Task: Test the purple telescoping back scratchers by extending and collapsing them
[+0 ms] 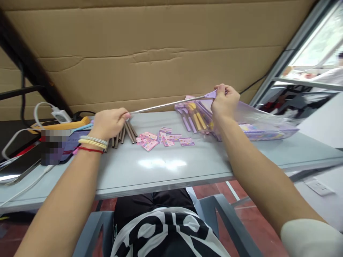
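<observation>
A thin metal rod with a purple plastic end [166, 105] stretches between my two hands above the table. My left hand [108, 123] is closed on its bare metal end. At the other end, my right hand [224, 101] grips the purple part, which is partly hidden by the fingers. Several brownish metal tubes [130, 132] lie under and beside my left hand. Small pink printed cards [149, 141] are scattered on the table between the hands. Near my right forearm lie purple sticks [189, 120] and yellow ones [198, 117].
A clear plastic bag [264, 116] with purple printed packaging lies on the right of the grey table [160, 178]. Phones [21, 162], white cables, a charger [61, 116] and a yellow object [66, 125] crowd the left. A cardboard panel [160, 78] stands behind.
</observation>
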### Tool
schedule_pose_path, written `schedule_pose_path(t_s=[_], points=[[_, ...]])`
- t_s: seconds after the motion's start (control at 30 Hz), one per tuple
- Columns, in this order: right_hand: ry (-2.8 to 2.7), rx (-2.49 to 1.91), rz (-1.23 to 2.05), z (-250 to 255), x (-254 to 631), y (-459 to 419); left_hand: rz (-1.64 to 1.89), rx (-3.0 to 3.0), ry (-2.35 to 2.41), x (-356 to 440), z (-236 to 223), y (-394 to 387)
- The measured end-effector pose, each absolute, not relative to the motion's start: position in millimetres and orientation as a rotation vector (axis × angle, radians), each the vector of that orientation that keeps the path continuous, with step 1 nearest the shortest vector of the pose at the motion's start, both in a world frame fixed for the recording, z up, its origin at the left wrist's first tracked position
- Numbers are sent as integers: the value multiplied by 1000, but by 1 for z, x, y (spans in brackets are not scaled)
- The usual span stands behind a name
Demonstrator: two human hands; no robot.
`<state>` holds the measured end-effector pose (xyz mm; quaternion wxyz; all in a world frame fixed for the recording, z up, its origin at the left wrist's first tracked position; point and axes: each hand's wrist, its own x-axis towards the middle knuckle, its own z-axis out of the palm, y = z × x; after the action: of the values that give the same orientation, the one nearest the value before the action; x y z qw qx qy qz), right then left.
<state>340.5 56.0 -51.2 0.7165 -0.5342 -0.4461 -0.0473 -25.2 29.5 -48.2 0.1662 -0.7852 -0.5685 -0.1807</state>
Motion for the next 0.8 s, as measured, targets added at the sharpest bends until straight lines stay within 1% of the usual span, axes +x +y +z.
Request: schedule_pose_path(t_s=[0.07, 0.2, 0.3, 0.47, 0.73, 0.8], points=[[-877, -1242, -117, -40, 358, 55, -513, -2211, -1585, -36, -42, 33], [-701, -1303, -148, -25, 383, 43, -456, -2101, -1666, -56, -33, 35], [-642, -1330, -119, -21, 402, 33, -434, -2037, -1742, -72, -31, 34], [-610, -1298, -106, -21, 426, 27, -504, -1962, -1834, -88, -30, 34], [-505, -1324, -106, -34, 418, 45, -641, -1975, -1900, -88, -38, 36], [-632, -1345, -130, -41, 408, 55, -592, -2008, -1912, -79, -38, 32]])
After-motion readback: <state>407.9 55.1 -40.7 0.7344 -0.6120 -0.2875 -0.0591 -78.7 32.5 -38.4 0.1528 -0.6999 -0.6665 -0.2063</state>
